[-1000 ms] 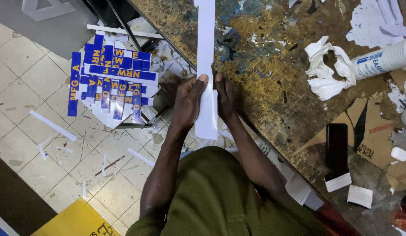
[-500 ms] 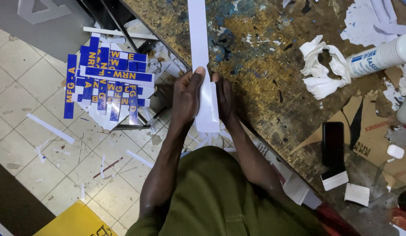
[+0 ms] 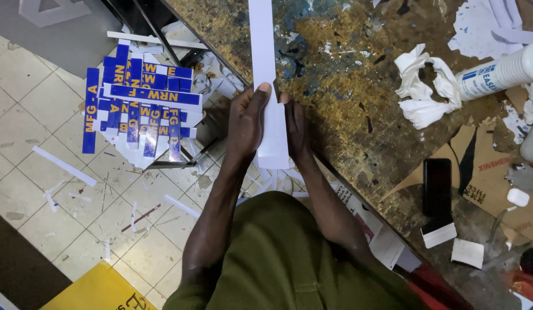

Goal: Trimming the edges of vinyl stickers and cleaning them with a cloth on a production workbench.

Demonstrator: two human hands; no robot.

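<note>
left hand (image 3: 246, 123) closed on white strip (image 3: 266, 80) | right hand (image 3: 296, 129) grips its other edge, seemingly

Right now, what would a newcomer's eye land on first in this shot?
Probably the long white strip, held at its near end between the left hand and right hand at the edge of the paint-stained workbench. Next, the pile of blue labels with yellow lettering to the left, above the tiled floor littered with paper scraps. At the right lie crumpled white paper and a white bottle.
</note>
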